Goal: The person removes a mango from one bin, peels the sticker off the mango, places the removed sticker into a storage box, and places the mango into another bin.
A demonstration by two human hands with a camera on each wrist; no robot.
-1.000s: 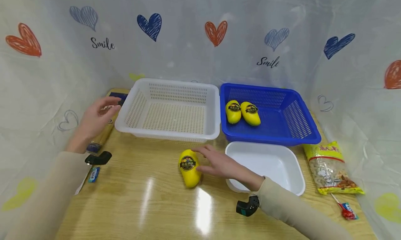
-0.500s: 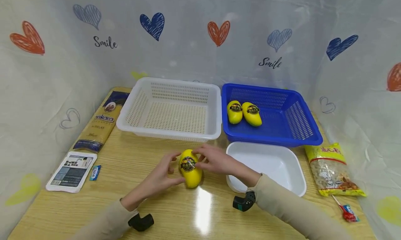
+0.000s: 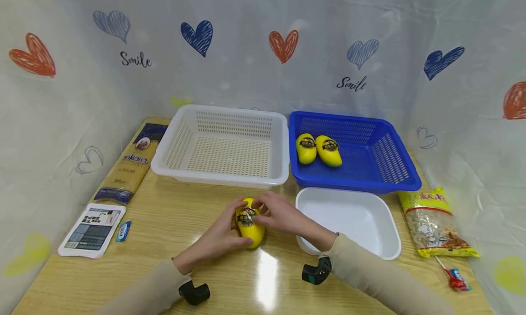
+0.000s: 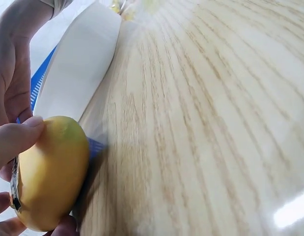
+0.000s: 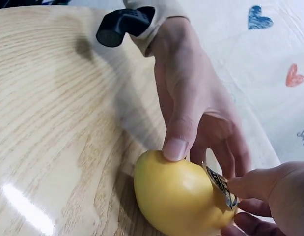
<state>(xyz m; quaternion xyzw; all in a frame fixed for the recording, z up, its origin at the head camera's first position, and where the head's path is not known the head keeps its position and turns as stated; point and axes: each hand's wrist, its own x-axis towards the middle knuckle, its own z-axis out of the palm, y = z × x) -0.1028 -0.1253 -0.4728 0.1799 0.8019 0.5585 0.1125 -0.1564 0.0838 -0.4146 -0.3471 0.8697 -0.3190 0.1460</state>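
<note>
A yellow mango [image 3: 254, 236] with a black printed label [image 3: 246, 217] lies on the table in front of the baskets. My left hand [image 3: 219, 237] grips it from the left, thumb at its near end and fingers round the far side. From the right, my right hand [image 3: 283, 214] holds the upper end with curled fingers, its thumb on the label. One edge of the label [image 5: 218, 182] stands up from the skin in the right wrist view. In the left wrist view the mango [image 4: 56, 172] shows its bare side, the left thumb resting on it.
Behind stand a white basket [image 3: 222, 177] and a blue basket [image 3: 361, 169] holding two labelled mangoes [image 3: 318, 150]. A white tub [image 3: 349, 219] is beside my right forearm. Pasta bags [image 3: 127, 169], a white flat pack [image 3: 91, 230], small wrapped candy [image 3: 123, 231] and a lollipop [image 3: 457, 279] lie at the sides.
My left hand has come from the pasta bag at the left to the mango and taken hold of it. My right hand stays at the mango, its thumb now on the label.
</note>
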